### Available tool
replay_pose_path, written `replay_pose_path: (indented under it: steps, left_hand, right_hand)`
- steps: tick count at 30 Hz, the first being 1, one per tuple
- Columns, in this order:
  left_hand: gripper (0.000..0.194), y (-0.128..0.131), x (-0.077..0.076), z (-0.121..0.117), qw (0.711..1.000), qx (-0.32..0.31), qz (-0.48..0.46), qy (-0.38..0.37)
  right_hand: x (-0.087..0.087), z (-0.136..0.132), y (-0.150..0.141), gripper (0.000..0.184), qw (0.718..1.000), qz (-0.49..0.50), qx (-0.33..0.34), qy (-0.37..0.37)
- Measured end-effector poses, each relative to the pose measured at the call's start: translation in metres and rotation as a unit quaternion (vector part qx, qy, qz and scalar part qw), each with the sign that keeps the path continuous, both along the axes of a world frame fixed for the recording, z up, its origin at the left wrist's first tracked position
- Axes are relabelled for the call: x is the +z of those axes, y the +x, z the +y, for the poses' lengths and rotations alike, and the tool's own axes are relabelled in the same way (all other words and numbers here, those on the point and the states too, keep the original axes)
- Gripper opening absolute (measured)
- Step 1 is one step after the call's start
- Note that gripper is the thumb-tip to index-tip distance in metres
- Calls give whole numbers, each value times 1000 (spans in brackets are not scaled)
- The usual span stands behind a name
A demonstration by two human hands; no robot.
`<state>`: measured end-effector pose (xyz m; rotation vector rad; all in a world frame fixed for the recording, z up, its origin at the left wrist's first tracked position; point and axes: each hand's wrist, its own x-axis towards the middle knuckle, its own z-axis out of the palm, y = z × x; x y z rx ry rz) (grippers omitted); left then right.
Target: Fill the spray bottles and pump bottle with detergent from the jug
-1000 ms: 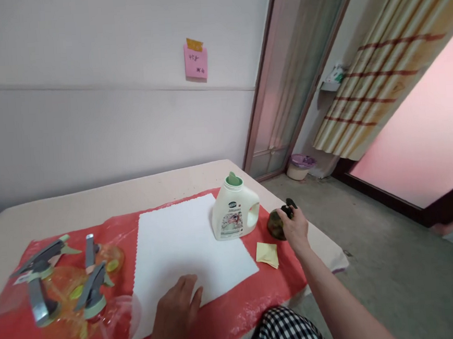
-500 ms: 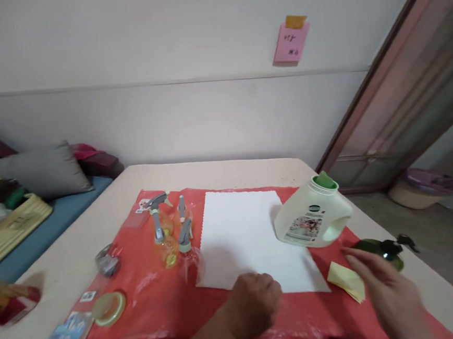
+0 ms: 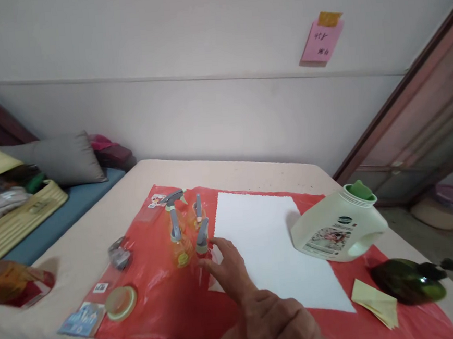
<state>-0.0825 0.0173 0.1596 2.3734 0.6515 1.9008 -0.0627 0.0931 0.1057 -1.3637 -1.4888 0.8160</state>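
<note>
My right hand (image 3: pixel 229 267) reaches leftward across the white sheet (image 3: pixel 263 239). Its thumb and fingers are apart beside the nearest spray bottle (image 3: pixel 202 235), which has a grey trigger head and a clear body partly covered by the hand. I cannot tell whether they touch. Closed into a fist, my left hand (image 3: pixel 281 322) lies in front of the right wrist and partly covers it; nothing shows in it. Close by stand more spray bottles with grey heads and clear bodies, among them one with a yellow base (image 3: pixel 181 249) and one farther back (image 3: pixel 198 211).
A pale green detergent jug (image 3: pixel 333 229) stands right of the sheet. Nearby lie a yellow paper pad (image 3: pixel 372 301) and a dark green pump bottle (image 3: pixel 408 279). At left are a round lid (image 3: pixel 121 303), a blue packet (image 3: pixel 82 321), a crumpled grey item (image 3: pixel 120 255) and an amber bottle (image 3: pixel 18 282).
My right hand has moved from beside the yellow pad at right to the nearest spray bottle at left. The left fist stays low in front. The view has shifted left.
</note>
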Motion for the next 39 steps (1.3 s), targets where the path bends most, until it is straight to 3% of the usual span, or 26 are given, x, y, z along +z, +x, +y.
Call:
replay_pose_path:
  steps: [3,6,10,13,16,19,21,25,28,32,35,39]
  left_hand:
    - [19,1,8,3,998,11,-53,32]
    - [24,8,1,2,995,27,-92,35]
    - [25,15,-16,2,991,47,-120,31]
    - [18,13,-18,8,990,17,-94,101]
    - [17,12,-12,13,991,10,-82,103]
    - [20,14,-6,13,996,11,-58,60]
    - [22,16,-5,11,998,18,-45,44]
    - [24,23,-9,9,996,40,-62,41]
    - [27,29,-14,7,991,47,-122,39]
    - [28,31,-14,0,991,78,-107,25]
    - [25,26,-8,-4,996,54,-50,45]
    - [27,24,-7,-3,997,49,-36,56]
  right_hand:
    - [4,7,-19,32,998,50,-33,0]
    - [23,10,-19,25,993,114,-21,6]
    - [67,22,14,34,980,188,-45,50]
    - [85,52,50,40,955,226,-179,76]
    - [69,91,74,33,959,177,-222,17]
    - [31,119,79,30,962,102,-245,-68]
    - [11,124,77,30,964,57,-241,-95]
    - [0,89,60,50,983,-3,-178,-36]
    - [-3,38,36,58,997,-14,-65,31]
    - [-29,-9,-4,88,989,-72,73,109]
    - [-48,-10,-24,79,987,-111,32,113]
    - [-50,2,-12,66,988,-99,-51,106]
